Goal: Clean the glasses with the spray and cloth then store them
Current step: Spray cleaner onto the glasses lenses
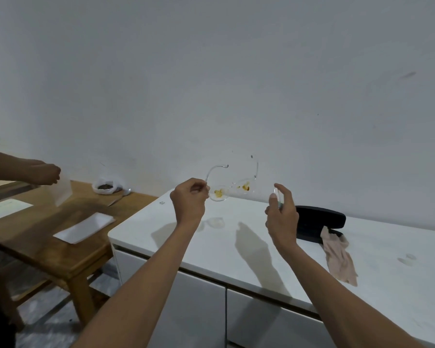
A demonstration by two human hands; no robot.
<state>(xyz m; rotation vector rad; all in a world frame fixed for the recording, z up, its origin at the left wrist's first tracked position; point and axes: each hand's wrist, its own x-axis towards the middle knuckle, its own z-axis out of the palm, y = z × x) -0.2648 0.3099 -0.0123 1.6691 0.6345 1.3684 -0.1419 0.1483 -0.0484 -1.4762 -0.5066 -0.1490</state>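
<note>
Illumination is dim to moderate, even and cool, with a grey-blue cast over the wall (211, 71). Soft-edged shadows of both forearms fall on the white cabinet top (236, 267), displaced toward the viewer and to the right, indicating an overhead source ahead and to the left. No glare noted; the cabinet top shows only a faint sheen. Wide-angle distortion bends the cabinet edge and the wooden table (60, 247) near the frame borders. Focus is generally soft, and fine detail is smeared at the lower corners.

Home room: white cabinet (236, 237), wooden table (68, 249)
</note>
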